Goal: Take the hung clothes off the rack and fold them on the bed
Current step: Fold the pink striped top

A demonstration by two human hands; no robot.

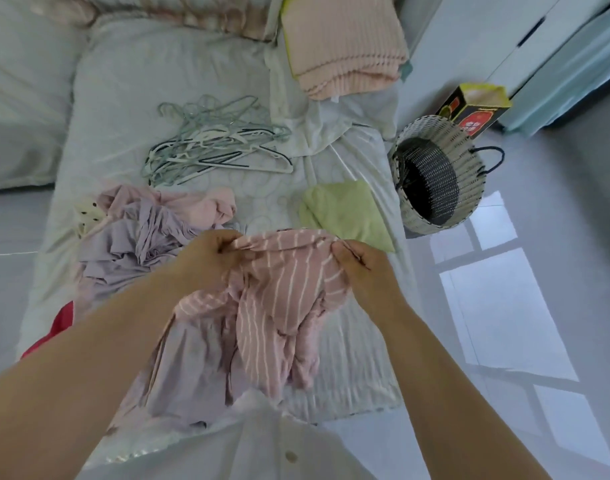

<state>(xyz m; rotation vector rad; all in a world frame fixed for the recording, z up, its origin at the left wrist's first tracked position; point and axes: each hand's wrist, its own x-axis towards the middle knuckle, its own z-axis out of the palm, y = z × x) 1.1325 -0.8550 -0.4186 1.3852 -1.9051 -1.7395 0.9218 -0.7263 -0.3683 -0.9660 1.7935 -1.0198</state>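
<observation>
1. Your left hand [210, 254] pinches the top edge of the striped pink garment [279, 306], with thumb and fingers curled round a bunch of the cloth.
2. Your right hand [362, 268] pinches the same edge on the other side. The top stretches between both hands and the rest hangs crumpled down onto the bed [348, 358].
3. Under the garment's lower part a lilac cloth [192, 382] lies spread on the sheet, close to you.
4. Just left of your left hand is an unfolded heap of lilac and pale pink clothes [140, 244]. A spotted cream piece [87, 213] sticks out at its left edge. A red cloth [59, 323] shows at the bed's left side.
5. Just beyond your right hand lies a folded green cloth [348, 216].
6. Farther up the bed is a tangle of hangers [217, 143], and beyond that a folded pink knitted blanket [345, 46].
7. On the floor beside the bed sits a woven basket [445, 174]. Just behind it is a black, red and yellow box [476, 109]; its label print is too blurred to read.
</observation>
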